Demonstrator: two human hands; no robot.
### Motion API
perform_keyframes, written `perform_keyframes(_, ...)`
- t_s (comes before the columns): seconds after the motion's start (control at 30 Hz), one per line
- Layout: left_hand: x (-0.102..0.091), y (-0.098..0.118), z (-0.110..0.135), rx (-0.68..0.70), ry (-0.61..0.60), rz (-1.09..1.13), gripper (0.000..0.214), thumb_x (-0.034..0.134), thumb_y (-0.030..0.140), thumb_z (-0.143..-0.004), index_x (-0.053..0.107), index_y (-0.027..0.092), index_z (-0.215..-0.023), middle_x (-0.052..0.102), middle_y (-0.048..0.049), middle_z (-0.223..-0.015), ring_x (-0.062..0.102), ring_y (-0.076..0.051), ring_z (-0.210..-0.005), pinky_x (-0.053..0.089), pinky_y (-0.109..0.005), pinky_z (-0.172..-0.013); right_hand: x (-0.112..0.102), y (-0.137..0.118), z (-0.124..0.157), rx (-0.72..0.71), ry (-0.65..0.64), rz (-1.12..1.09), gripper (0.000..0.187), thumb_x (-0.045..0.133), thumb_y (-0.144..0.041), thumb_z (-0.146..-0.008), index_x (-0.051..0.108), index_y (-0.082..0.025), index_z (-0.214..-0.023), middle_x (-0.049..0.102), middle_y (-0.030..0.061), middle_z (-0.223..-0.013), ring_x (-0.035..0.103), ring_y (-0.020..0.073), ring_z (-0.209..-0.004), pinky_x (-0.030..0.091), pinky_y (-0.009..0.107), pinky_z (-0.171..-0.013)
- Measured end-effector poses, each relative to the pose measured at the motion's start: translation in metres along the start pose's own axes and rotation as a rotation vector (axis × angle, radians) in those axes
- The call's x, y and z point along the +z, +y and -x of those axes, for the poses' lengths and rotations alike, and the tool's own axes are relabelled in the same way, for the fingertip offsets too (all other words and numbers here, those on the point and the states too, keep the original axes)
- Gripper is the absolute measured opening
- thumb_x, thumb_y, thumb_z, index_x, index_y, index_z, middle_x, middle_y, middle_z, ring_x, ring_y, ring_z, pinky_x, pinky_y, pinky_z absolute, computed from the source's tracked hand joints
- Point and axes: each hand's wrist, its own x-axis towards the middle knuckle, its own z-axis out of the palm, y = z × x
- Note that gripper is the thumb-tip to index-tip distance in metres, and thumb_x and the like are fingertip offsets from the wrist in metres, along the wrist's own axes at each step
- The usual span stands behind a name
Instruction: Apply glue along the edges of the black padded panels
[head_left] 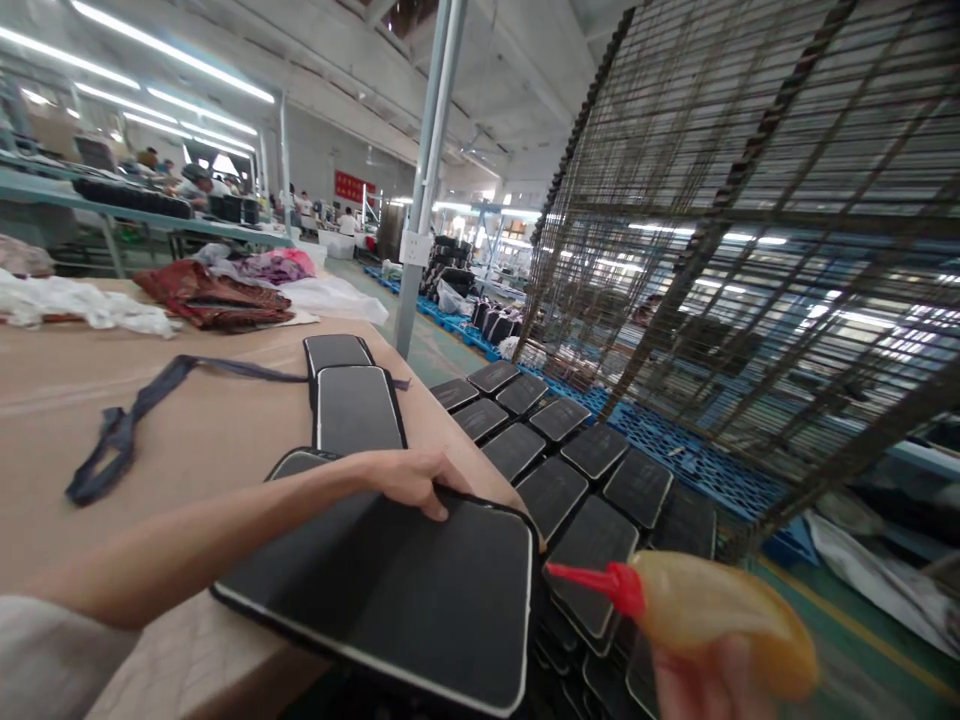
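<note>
A large black panel point(420, 600) with rounded corners and a thin white line of beading near its rim lies tilted at the table's near edge, partly overhanging it. My left hand point(412, 482) grips its far edge, thumb on the top face and the other fingers hidden behind. In my right hand point(705, 675) is a squeeze bottle point(720, 610) of yellowish liquid, its red nozzle point(592, 578) pointing left at the panel's right side, a little apart from it. The right fingers are blurred and partly cut off by the frame. Behind the big panel, smaller black panels point(356, 410) lie overlapped on the table.
A brown-topped table point(217, 420) carries a dark fabric strip point(150, 400) and crumpled cloth point(210, 295). Stacks of similar black panels point(555, 490) stand on the right by a blue pallet point(667, 450). A tall wire rack point(720, 200) leans there; a metal post point(427, 180) rises behind the table.
</note>
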Motion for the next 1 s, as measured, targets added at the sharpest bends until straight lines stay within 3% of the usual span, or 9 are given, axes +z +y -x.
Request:
perform_keyframes(0.07, 0.002, 0.000, 0.004, -0.003, -0.038, 0.040, 0.034, 0.057, 0.007, -0.060, 0.070, 0.018, -0.088, 0.068, 0.0037, -0.080, 0.059, -0.018, -0.081, 0.043, -0.020, -0.074, 0.007, -0.005, -0.006, -0.097, 0.000, 0.059, 0.063, 0.077, -0.036, -0.049, 0.055, -0.028, -0.107, 0.050, -0.0024, -0.121, 0.041, 0.0194, -0.115, 0.047, 0.029, -0.080)
perform_keyframes(0.13, 0.003, -0.001, 0.007, -0.009, -0.066, 0.040, 0.035, 0.056, 0.006, -0.060, 0.070, 0.018, -0.091, 0.068, 0.0035, -0.083, 0.059, -0.018, -0.083, 0.043, -0.021, -0.077, 0.008, -0.002, -0.009, -0.208, -0.006, 0.165, 0.060, 0.077, -0.039, -0.049, 0.057, -0.026, -0.104, 0.053, 0.0003, -0.116, 0.042, 0.0217, -0.113, 0.043, 0.036, -0.087)
perform_keyframes(0.23, 0.002, -0.002, 0.010, -0.032, -0.095, 0.034, 0.038, 0.057, 0.006, -0.061, 0.069, 0.019, -0.094, 0.068, 0.0039, -0.086, 0.058, -0.019, -0.089, 0.042, -0.021, -0.080, 0.000, 0.006, -0.013, -0.336, -0.084, 0.310, 0.048, 0.075, -0.040, -0.053, 0.058, -0.020, -0.094, 0.056, 0.0054, -0.108, 0.048, 0.0244, -0.104, 0.045, 0.041, -0.084)
perform_keyframes(0.47, -0.001, -0.013, 0.011, -0.011, -0.197, 0.084, 0.036, 0.062, 0.013, -0.063, 0.067, 0.015, -0.098, 0.067, 0.0016, -0.089, 0.057, -0.019, -0.091, 0.041, -0.022, -0.083, -0.009, 0.008, -0.016, -0.242, -0.228, 0.272, 0.050, 0.075, -0.032, -0.054, 0.056, -0.020, -0.099, 0.061, 0.0035, -0.087, 0.057, 0.0199, -0.078, 0.051, 0.030, -0.060)
perform_keyframes(0.6, -0.003, -0.021, 0.008, 0.006, -0.296, 0.106, 0.038, 0.066, 0.020, -0.064, 0.064, 0.010, -0.101, 0.066, -0.0002, -0.089, 0.057, -0.018, -0.088, 0.042, -0.021, -0.080, -0.013, 0.013, -0.019, -0.268, -0.258, 0.282, 0.047, 0.071, -0.033, -0.059, 0.056, -0.021, -0.102, 0.061, 0.0044, -0.091, 0.057, 0.0208, -0.081, 0.052, 0.033, -0.062)
perform_keyframes(0.83, -0.004, -0.026, 0.008, 0.025, -0.339, 0.145, 0.037, 0.065, 0.023, -0.066, 0.064, 0.010, -0.100, 0.066, 0.0011, -0.085, 0.057, -0.016, -0.084, 0.042, -0.020, -0.077, -0.020, 0.011, -0.017, -0.227, -0.319, 0.325, 0.048, 0.068, -0.035, -0.062, 0.054, -0.025, -0.107, 0.059, 0.0053, -0.098, 0.057, 0.0243, -0.087, 0.052, 0.040, -0.067)
perform_keyframes(1.0, -0.006, -0.029, 0.009, 0.028, -0.341, 0.188, 0.038, 0.065, 0.022, -0.065, 0.064, 0.010, -0.101, 0.066, 0.0010, -0.084, 0.059, -0.016, -0.082, 0.044, -0.020, -0.075, -0.023, 0.008, -0.014, -0.278, -0.319, 0.377, 0.037, 0.069, -0.038, -0.060, 0.059, -0.028, -0.094, 0.061, 0.0040, -0.088, 0.056, 0.0262, -0.087, 0.052, 0.041, -0.066)
